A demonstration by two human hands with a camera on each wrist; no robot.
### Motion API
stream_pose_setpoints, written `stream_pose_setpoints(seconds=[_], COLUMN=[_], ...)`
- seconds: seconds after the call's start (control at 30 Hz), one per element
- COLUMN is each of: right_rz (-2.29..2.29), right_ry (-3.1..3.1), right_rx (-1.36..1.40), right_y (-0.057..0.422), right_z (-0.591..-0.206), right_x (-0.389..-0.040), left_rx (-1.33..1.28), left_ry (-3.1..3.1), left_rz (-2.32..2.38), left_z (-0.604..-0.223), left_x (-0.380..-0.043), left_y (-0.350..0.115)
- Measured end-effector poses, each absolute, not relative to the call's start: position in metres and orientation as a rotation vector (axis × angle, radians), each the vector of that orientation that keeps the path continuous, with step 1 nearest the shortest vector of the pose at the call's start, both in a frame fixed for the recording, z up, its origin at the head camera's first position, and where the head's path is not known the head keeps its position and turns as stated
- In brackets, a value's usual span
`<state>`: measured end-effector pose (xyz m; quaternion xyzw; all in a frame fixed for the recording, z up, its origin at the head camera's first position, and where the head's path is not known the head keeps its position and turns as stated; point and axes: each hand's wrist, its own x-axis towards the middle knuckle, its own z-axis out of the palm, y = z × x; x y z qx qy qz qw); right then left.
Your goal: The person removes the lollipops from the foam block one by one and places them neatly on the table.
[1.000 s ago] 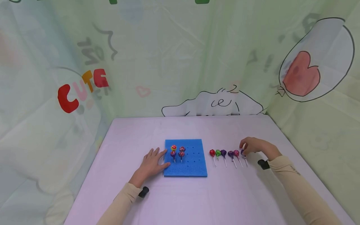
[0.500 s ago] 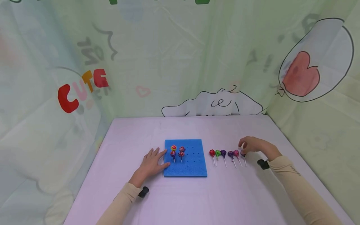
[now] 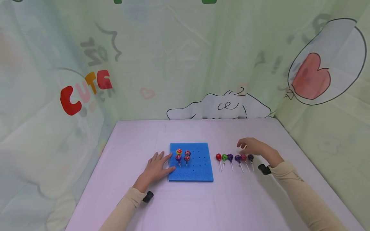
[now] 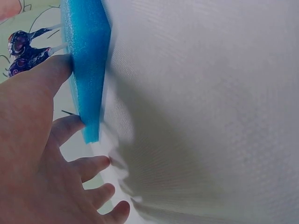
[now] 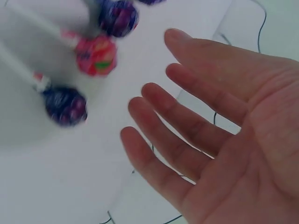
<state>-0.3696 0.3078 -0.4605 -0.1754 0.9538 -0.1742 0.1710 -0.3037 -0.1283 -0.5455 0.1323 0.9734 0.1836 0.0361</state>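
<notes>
A blue foam board [image 3: 190, 175] with small holes lies mid-table, several lollipops [image 3: 187, 158] standing upright in its left part. My left hand [image 3: 156, 167] rests at the board's left side with fingers spread; in the left wrist view, its thumb and index fingertip touch the foam edge [image 4: 91, 93]. To the right of the board, several wrapped lollipops lie in a row: red [image 3: 218, 157], green [image 3: 224, 157], purple and pink [image 5: 96, 56]. My right hand [image 3: 252, 146] hovers just behind the row's right end, fingers relaxed and holding nothing. The rightmost dark purple lollipop [image 5: 66, 106] lies apart from its fingertips.
A pale cloth covers the table [image 3: 190, 205]. Printed curtains [image 3: 185, 64] stand behind it and at both sides. Each wrist wears a small black camera, such as the one at the right cuff [image 3: 264, 169].
My right hand has let go of the rightmost lollipop and moved left and slightly back, over the pink one. The lollipop now lies in the row. My left hand has not moved.
</notes>
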Motion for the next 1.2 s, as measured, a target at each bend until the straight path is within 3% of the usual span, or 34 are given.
stream_pose_setpoints(seconds=[1.2], right_rz=[-0.708], right_ry=[3.127], right_rx=[-1.011], right_y=[0.191], right_z=[-0.505], right_x=[-0.340], left_rx=[0.390], left_ry=[2.991], left_rz=[0.576], left_z=[-0.548], left_x=[-0.304], left_y=[-0.128])
